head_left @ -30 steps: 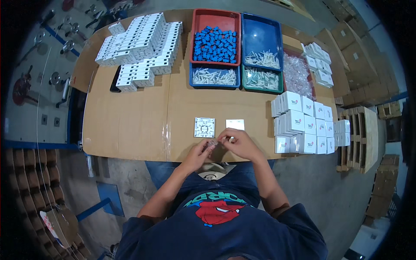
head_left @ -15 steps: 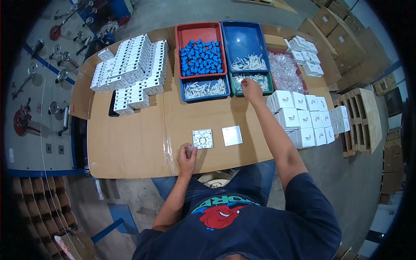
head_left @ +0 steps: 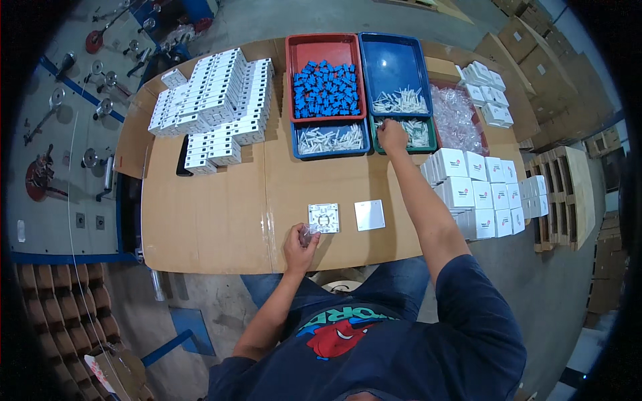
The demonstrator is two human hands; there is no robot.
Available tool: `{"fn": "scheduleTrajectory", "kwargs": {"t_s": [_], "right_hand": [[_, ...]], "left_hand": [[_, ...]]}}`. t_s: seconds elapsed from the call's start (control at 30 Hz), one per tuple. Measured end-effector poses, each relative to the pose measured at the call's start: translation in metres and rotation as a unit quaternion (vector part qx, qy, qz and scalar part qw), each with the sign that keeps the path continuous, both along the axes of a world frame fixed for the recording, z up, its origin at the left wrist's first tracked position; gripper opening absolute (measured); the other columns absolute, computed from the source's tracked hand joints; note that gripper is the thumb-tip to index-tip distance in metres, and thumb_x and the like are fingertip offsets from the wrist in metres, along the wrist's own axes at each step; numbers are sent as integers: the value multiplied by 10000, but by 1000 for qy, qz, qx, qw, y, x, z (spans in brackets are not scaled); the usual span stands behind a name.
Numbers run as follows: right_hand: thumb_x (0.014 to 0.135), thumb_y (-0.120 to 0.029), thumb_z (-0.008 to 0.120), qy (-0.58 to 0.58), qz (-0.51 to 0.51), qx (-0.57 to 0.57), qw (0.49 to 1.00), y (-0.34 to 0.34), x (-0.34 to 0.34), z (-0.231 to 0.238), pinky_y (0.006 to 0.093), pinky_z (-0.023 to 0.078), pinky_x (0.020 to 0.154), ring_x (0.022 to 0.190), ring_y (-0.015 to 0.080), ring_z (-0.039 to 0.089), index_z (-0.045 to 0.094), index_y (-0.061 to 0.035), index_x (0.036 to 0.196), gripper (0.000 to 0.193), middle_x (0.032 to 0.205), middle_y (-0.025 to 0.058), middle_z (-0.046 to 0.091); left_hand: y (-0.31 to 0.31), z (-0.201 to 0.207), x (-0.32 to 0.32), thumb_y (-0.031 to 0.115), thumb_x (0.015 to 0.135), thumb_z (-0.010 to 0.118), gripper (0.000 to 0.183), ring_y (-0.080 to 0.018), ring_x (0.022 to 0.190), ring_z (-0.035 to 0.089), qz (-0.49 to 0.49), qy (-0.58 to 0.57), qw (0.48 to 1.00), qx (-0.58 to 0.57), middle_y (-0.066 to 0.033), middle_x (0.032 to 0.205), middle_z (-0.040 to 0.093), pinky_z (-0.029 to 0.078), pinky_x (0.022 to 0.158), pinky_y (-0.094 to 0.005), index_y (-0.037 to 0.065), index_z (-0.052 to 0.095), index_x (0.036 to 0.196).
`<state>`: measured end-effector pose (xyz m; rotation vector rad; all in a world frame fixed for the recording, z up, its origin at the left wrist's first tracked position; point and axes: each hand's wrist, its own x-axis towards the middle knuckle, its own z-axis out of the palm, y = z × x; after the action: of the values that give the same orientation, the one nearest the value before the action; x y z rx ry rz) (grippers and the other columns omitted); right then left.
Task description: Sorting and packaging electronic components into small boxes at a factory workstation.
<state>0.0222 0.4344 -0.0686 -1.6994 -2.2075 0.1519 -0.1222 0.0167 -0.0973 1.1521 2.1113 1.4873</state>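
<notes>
My left hand is closed round a crumpled-looking clear plastic piece near the table's front edge. Just beyond it lies a square white electrical base plate with cut-outs, close to the fingers. To its right, a smooth white square cover lies flat. My right hand is stretched far forward into a small green tray of small whitish parts. Its fingers are bent together at the tray's left end, and whatever they grip is hidden.
Blue parts fill a red tray; blue trays hold white plugs. Clear plastic pieces lie in a box at right. Stacked white units stand left, white boxes right.
The whole scene has shifted slightly right in view. My right hand has its fingers lower in the green tray. The left hand keeps its clear plastic piece by the base plate.
</notes>
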Motion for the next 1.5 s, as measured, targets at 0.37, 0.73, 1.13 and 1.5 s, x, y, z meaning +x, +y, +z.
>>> {"fn": "scheduleTrajectory", "kwargs": {"t_s": [0.37, 0.73, 1.13, 1.5], "right_hand": [[926, -96, 696, 363, 169, -218, 890, -168, 34, 30, 229, 452, 629, 661, 60, 554, 732, -18, 972, 98, 831, -15, 693], [932, -103, 724, 252, 232, -456, 822, -269, -11, 50, 242, 462, 639, 703, 80, 586, 733, -12, 1032, 135, 906, 34, 687], [1029, -133, 602, 252, 311, -458, 794, -280, -18, 48, 271, 520, 707, 820, 134, 661, 714, 24, 1104, 208, 997, 63, 692], [919, -178, 668, 187, 233, -237, 924, -167, -27, 46, 387, 558, 710, 799, 268, 726, 735, -98, 1094, 203, 926, 115, 752]], "left_hand": [[10, 26, -9, 208, 804, 867, 413, -229, 801, 646, -35, 27, 999, 13, -110, 933, 646, 530, 680, -327, 13, 669, 1110], [3, 27, -9, 244, 816, 855, 426, -214, 830, 650, -63, 46, 997, 5, -84, 989, 642, 533, 671, -325, 63, 694, 1166], [1, 25, -9, 278, 824, 831, 446, -285, 854, 663, -61, 45, 997, 21, -93, 997, 657, 541, 721, -379, 63, 682, 1185], [3, 27, -7, 270, 849, 826, 382, -210, 732, 626, -32, -4, 999, -19, -94, 878, 639, 509, 619, -333, 17, 674, 1092]]}}
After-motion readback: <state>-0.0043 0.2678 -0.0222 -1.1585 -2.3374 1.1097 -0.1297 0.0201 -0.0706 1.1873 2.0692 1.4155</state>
